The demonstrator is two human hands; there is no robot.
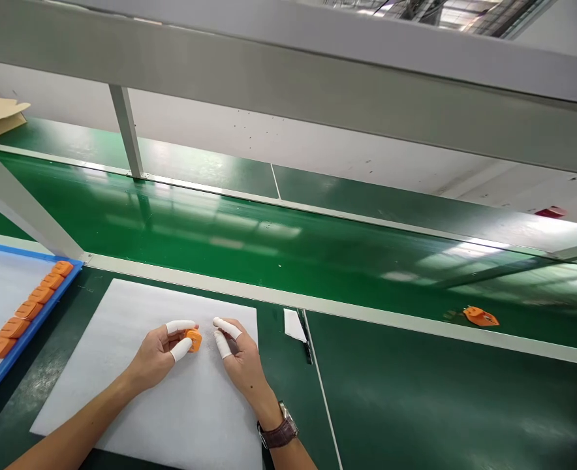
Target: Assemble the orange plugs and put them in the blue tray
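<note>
Between the thumb and fingers of my left hand (157, 352) is a small orange plastic part (194, 339), with a raised rounded shape on its face. White finger cots cover the fingertips of both hands. My right hand (242, 359) is just to the right of the part and does not touch it. Its thumb and index finger are slightly apart, with nothing visible between them; the other fingers are curled and partly hidden. Beneath both hands lies a white sheet (136, 418) on the dark green worktable.
On the left, a blue-edged tray (29, 346) holds a row of several orange parts (29, 309). A white piece (295, 324) and a black-handled tool (308, 349) lie right of the sheet. Another orange part (481, 316) rests on the green conveyor belt (210, 232). A metal beam (288, 72) crosses above.
</note>
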